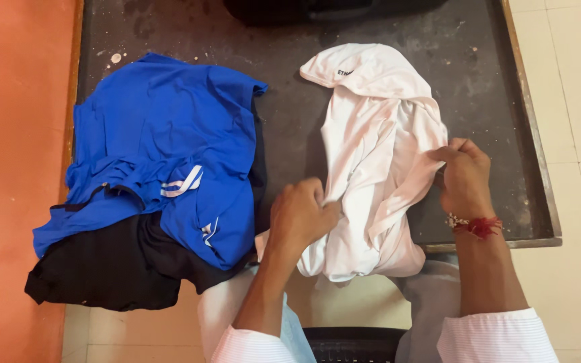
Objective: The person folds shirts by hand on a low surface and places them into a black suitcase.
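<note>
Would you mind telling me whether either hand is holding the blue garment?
No, both the left hand and the right hand grip the white garment, while the blue garment lies untouched beside it.

Pale striped sleeves (499, 336), red wrist thread (477, 226)

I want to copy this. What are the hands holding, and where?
Both grip the crumpled white garment: left hand its left edge, right hand its right edge.
</note>
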